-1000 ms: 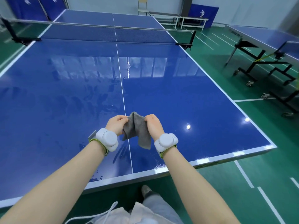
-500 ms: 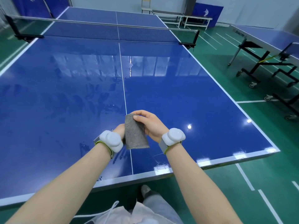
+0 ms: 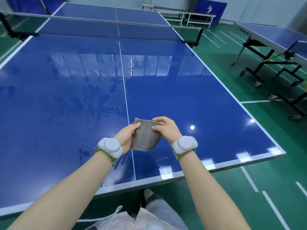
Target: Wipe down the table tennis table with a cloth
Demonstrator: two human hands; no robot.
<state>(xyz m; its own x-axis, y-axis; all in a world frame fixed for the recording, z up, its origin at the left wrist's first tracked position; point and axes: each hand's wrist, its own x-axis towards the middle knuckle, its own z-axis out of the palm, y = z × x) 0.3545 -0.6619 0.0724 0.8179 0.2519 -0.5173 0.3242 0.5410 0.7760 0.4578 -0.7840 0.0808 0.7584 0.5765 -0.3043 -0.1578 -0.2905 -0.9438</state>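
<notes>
While both hands, left (image 3: 127, 138) and right (image 3: 167, 130), pinch the folded cloth (image 3: 146, 138) above the table (image 3: 66, 97), neither grip should slacken. Flatten the fold, then press it onto the wet streaks just below.

We are in an indoor table tennis hall. In front of us stands a blue table tennis table (image 3: 166, 90) with white lines and a net (image 3: 106, 28) stretched across its middle. A second table (image 3: 272, 35), on a black wheeled frame, stands at the right. The floor (image 3: 274, 171) is green sport flooring with painted white lines. At the far wall we see blue barrier boards (image 3: 211, 12) and white benches (image 3: 184, 14).
</notes>
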